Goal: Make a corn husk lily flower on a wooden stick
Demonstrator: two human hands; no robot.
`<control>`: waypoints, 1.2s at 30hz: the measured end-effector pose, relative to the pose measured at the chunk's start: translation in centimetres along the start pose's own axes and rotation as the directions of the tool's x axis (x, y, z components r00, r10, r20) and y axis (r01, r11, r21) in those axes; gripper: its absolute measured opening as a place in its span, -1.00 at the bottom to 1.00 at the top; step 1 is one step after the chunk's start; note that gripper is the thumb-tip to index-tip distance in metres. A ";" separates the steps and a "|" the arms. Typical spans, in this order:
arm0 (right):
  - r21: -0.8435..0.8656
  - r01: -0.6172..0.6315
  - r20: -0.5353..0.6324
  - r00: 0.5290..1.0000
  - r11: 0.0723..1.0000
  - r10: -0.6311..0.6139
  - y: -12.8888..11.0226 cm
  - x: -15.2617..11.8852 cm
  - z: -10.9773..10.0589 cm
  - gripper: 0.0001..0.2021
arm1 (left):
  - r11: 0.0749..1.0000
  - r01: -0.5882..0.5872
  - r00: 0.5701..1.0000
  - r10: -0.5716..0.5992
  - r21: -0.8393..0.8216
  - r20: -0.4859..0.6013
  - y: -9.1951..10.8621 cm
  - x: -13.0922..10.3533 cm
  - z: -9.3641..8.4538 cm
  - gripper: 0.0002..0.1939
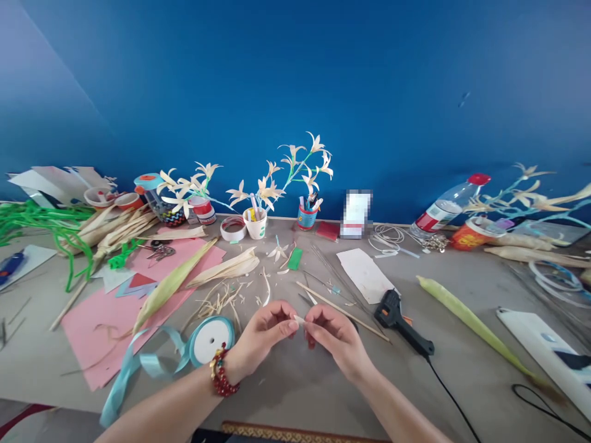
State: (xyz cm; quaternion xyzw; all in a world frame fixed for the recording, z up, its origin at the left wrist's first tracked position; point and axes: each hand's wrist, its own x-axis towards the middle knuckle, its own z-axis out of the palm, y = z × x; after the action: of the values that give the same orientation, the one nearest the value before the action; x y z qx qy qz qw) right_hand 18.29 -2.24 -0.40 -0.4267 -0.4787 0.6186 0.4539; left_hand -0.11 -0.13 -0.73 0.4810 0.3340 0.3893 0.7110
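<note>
Close together over the front middle of the table, my left hand [276, 326] and my right hand [330, 332] pinch a small pale piece of corn husk [300, 320] between thumbs and fingertips. Most of that piece is hidden by the fingers. Beside my left wrist stands a spool of light blue ribbon [211, 340], its loose end trailing left. A black glue gun [401, 320] lies to the right of my right hand. Just beyond the fingers is a thin wooden stick [344, 312]. Thin husk strips [217, 301] are scattered farther left.
Husk flowers on blue stems rise from a white cup [255, 224] near the wall. Pink paper [92, 344] and a green husk [168, 286] cover the left side. To the right are a plastic bottle [450, 206], another long husk [475, 326] and the glue gun's cord [455, 400].
</note>
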 end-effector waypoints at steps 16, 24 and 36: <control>-0.060 -0.019 0.109 0.994 0.998 0.025 0.0 -0.2 0.2 -0.69 | 1.000 0.028 0.995 -0.029 0.012 0.100 0.1 -0.2 0.0 -0.77; -0.054 -0.011 0.037 0.999 0.998 0.013 0.1 -0.2 0.0 -0.69 | 0.999 0.005 0.999 -0.004 -0.042 0.039 -0.4 0.0 -0.2 -0.81; -0.108 -0.003 0.033 0.999 0.994 0.006 0.2 0.0 0.1 -0.70 | 1.000 0.015 0.999 -0.015 0.001 0.044 -0.6 -0.1 -0.2 -0.80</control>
State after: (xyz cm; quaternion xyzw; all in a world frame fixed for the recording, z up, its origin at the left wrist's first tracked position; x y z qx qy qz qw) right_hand 18.13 -2.28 -0.61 -0.4415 -0.5181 0.5998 0.4207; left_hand -0.15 -0.26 -1.35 0.4871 0.3219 0.3733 0.7210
